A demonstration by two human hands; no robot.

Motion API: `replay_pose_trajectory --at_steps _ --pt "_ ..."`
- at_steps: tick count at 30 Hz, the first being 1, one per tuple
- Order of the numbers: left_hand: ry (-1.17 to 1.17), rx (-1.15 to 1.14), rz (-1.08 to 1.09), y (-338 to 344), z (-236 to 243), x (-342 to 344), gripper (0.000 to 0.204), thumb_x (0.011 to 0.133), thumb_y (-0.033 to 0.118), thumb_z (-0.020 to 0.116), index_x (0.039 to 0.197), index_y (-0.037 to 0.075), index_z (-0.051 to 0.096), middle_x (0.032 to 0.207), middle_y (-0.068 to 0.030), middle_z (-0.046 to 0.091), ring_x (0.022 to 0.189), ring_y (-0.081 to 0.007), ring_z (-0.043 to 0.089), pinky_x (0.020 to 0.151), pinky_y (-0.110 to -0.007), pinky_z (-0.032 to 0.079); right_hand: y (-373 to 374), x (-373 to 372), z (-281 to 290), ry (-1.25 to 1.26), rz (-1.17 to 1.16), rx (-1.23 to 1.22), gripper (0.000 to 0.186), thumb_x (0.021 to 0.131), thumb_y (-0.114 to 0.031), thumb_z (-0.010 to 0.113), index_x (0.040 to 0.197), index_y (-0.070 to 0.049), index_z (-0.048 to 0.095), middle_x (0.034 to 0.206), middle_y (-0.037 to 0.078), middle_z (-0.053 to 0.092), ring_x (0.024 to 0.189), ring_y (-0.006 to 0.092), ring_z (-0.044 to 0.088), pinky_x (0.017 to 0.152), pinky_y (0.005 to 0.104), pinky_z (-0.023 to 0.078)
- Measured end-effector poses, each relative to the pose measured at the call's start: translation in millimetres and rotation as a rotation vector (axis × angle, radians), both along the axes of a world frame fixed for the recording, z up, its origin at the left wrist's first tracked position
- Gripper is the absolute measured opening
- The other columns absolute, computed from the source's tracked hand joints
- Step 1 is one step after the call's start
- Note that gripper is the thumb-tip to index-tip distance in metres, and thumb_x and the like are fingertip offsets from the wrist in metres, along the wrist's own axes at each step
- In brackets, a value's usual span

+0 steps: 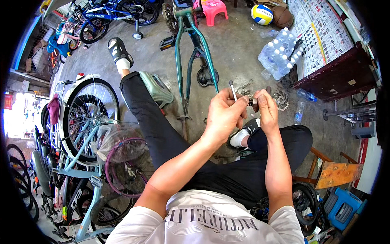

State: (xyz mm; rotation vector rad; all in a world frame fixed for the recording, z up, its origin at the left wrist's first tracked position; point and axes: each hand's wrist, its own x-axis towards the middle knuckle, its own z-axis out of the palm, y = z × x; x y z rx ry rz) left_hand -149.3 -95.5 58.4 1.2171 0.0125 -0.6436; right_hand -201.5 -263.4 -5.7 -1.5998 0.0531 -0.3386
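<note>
My left hand is closed, a thin white stick with a grey tip standing up between its fingers; it looks like a cigarette. Pinched in my right hand is a small dark metal part, mostly hidden by the fingers. The left fingertips come close to this part; whether they touch it, I cannot tell. Just beyond my hands, a brake disc lies on the concrete floor. A teal bicycle frame without wheels stands ahead, its two stays pointing toward me.
An upturned light-blue bicycle and a purple-rimmed wheel crowd the left. Bottled water packs, a volleyball and a basketball lie at the far right. A wooden stool and a blue case stand near right.
</note>
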Motion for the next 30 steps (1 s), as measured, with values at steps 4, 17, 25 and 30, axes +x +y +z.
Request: replay_pose_trajectory --at_steps 4,17,25,30 --pt "0.002 -0.006 -0.014 -1 -1 -1 0.022 0.096 0.016 0.069 0.101 -0.002 0.057 0.069 -0.0061 0.063 0.049 -0.0101 0.053 0.044 -0.023 0.041 -8 -4 -10 0.108 0.022 0.143 0.038 0.11 -0.036 0.049 0.092 -0.002 0.056 0.075 0.001 0.047 0.066 0.0096 0.045 0.059 0.0279 0.035" --pt "0.006 -0.025 -0.006 1 -4 -1 0.021 0.096 0.016 0.069 0.099 -0.001 0.056 0.069 -0.0069 0.062 0.048 -0.0111 0.053 0.043 -0.024 0.042 -10 -1 -12 0.044 0.115 0.13 0.04 0.108 -0.039 0.051 0.091 -0.004 0.055 0.072 -0.001 0.046 0.066 0.0097 0.043 0.061 0.0272 0.035" --pt "0.011 -0.018 -0.003 2 -6 0 0.021 0.096 0.017 0.068 0.096 0.0 0.058 0.069 -0.0068 0.062 0.048 -0.0116 0.053 0.043 -0.025 0.043 -5 -2 -3 0.121 0.09 0.1 0.036 0.11 -0.036 0.05 0.094 -0.004 0.055 0.074 -0.001 0.049 0.067 0.0071 0.044 0.06 0.0263 0.035" --pt "0.032 -0.048 -0.004 4 -11 1 0.019 0.097 0.017 0.068 0.096 0.001 0.058 0.068 -0.0064 0.062 0.045 -0.0118 0.052 0.042 -0.025 0.043 -8 1 -5 -0.026 0.098 0.058 0.038 0.108 -0.039 0.052 0.096 -0.004 0.056 0.073 -0.001 0.048 0.066 0.0076 0.043 0.059 0.0263 0.034"
